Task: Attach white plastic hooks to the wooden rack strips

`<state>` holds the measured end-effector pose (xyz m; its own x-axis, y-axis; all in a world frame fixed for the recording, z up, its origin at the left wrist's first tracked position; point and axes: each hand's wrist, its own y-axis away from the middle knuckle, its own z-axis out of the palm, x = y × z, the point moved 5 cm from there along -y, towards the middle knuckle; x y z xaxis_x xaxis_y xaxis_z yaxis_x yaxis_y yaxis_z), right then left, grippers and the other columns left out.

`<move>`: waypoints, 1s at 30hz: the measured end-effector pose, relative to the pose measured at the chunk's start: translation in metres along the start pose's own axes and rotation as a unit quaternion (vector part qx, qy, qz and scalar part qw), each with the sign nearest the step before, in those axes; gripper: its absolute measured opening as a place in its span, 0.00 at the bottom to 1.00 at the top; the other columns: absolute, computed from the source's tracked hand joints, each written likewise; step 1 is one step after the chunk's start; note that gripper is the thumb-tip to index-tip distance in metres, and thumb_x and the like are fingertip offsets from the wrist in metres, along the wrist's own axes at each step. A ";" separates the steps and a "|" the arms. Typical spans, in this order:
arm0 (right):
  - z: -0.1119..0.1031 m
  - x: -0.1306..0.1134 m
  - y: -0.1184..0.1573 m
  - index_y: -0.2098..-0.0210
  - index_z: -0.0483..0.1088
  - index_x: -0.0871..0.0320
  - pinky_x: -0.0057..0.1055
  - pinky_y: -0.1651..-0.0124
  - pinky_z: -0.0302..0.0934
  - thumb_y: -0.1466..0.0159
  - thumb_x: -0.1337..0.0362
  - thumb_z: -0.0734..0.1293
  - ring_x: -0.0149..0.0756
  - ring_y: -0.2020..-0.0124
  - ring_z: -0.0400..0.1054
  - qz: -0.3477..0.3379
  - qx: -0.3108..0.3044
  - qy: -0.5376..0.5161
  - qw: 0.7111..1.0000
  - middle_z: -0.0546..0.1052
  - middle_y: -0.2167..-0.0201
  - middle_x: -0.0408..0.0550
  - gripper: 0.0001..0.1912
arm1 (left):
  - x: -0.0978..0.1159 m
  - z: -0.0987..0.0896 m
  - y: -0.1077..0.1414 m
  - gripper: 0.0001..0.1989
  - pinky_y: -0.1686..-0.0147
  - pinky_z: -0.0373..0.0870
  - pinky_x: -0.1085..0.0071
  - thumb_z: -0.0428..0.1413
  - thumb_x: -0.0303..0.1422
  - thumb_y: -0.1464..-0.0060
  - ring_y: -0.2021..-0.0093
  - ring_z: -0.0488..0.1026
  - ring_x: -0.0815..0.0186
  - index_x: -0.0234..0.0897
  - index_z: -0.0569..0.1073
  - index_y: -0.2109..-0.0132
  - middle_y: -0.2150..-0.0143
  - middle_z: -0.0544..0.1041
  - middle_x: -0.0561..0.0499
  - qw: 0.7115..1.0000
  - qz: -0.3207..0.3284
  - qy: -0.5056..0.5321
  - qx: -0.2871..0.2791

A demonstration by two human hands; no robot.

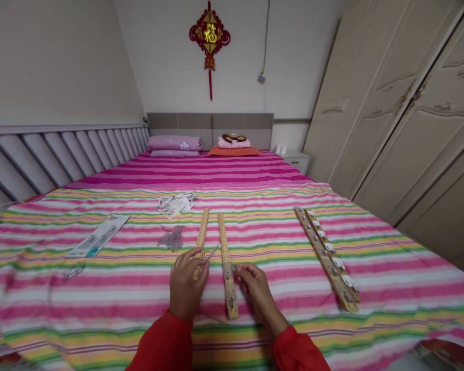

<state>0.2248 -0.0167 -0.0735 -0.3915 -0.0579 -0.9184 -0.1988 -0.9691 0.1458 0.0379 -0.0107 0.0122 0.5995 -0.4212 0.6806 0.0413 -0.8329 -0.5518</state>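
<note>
Two narrow wooden strips with rows of holes lie on the striped bed cover. My left hand (188, 281) is over the lower part of the left strip (203, 226), its thumb and finger pinched on a small pale, pointed item (213, 252). The right strip (224, 242) carries small shiny metal pieces near its lower end, one of them a metal piece (231, 301). Just right of that strip, my right hand (255, 286) has its thumb and forefinger together near another metal piece (228, 274); anything between them is too small to make out.
Clear plastic bits (172, 237), white cards (176, 204), a blister pack (100, 236) and a wire loop (73, 270) lie left. Two strips bearing metal and white pieces (327, 257) lie right. Pillows (175, 143) and a headboard are behind.
</note>
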 end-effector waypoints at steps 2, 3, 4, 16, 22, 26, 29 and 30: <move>0.012 -0.007 0.008 0.73 0.73 0.60 0.24 0.83 0.42 0.53 0.52 0.74 0.22 0.86 0.49 -0.003 -0.037 0.007 0.999 0.66 0.85 0.37 0.17 | 0.010 0.006 0.005 0.04 0.46 0.59 0.59 0.56 0.32 0.50 0.48 0.68 0.55 0.43 0.75 0.69 0.52 0.77 0.46 0.997 0.023 -0.072 -0.013; 0.017 -0.010 0.011 0.72 0.73 0.60 0.24 0.83 0.43 0.53 0.51 0.74 0.23 0.86 0.50 -0.007 -0.051 0.011 0.999 0.66 0.84 0.37 0.18 | 0.014 0.009 0.008 0.04 0.46 0.58 0.58 0.56 0.31 0.49 0.48 0.68 0.54 0.43 0.75 0.69 0.51 0.77 0.46 0.994 0.037 -0.098 -0.019; 0.021 -0.014 0.014 0.71 0.74 0.60 0.24 0.82 0.44 0.54 0.51 0.75 0.23 0.85 0.50 -0.013 -0.056 0.013 0.998 0.66 0.84 0.37 0.19 | 0.017 0.012 0.011 0.04 0.46 0.57 0.58 0.55 0.31 0.49 0.47 0.68 0.54 0.43 0.75 0.69 0.51 0.77 0.47 0.991 0.056 -0.116 -0.021; 0.002 -0.039 0.020 0.62 0.78 0.56 0.33 0.54 0.62 0.41 0.45 0.65 0.41 0.56 0.68 -0.108 -0.055 0.039 0.992 0.76 0.59 0.49 0.22 | 0.062 0.004 0.027 0.09 0.54 0.64 0.66 0.49 0.25 0.41 0.54 0.72 0.65 0.40 0.73 0.60 0.57 0.80 0.48 0.874 0.473 -0.108 -0.012; 0.012 -0.039 0.025 0.72 0.77 0.56 0.36 0.45 0.56 0.39 0.46 0.64 0.43 0.48 0.64 -0.123 -0.147 0.008 0.981 0.72 0.49 0.50 0.21 | 0.061 -0.002 0.019 0.08 0.55 0.64 0.66 0.50 0.25 0.41 0.55 0.72 0.65 0.40 0.73 0.63 0.57 0.80 0.49 0.872 0.471 -0.131 -0.027; 0.006 -0.038 0.021 0.81 0.71 0.57 0.37 0.50 0.59 0.40 0.46 0.65 0.43 0.53 0.66 -0.107 -0.102 -0.071 0.987 0.75 0.54 0.51 0.23 | 0.057 -0.006 0.014 0.08 0.54 0.63 0.65 0.50 0.26 0.40 0.55 0.72 0.64 0.39 0.73 0.64 0.57 0.79 0.49 0.888 0.435 -0.141 -0.051; -0.001 -0.039 0.021 0.74 0.74 0.56 0.35 0.54 0.60 0.42 0.48 0.67 0.41 0.58 0.68 -0.107 -0.061 -0.047 0.991 0.77 0.60 0.49 0.18 | 0.058 -0.006 0.009 0.09 0.54 0.61 0.64 0.48 0.26 0.39 0.55 0.73 0.64 0.40 0.72 0.64 0.57 0.80 0.51 0.891 0.422 -0.137 -0.093; -0.002 -0.040 0.022 0.71 0.75 0.56 0.35 0.54 0.60 0.42 0.49 0.68 0.41 0.59 0.68 -0.113 -0.056 -0.027 0.992 0.77 0.62 0.48 0.16 | 0.059 -0.006 0.008 0.08 0.54 0.60 0.64 0.49 0.26 0.40 0.55 0.73 0.64 0.40 0.72 0.64 0.57 0.80 0.52 0.892 0.419 -0.133 -0.101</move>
<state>0.2380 -0.0358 -0.0345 -0.3954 0.1744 -0.9018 -0.1873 -0.9765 -0.1067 0.0691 -0.0443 0.0510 0.5219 -0.8488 -0.0842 -0.6404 -0.3247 -0.6960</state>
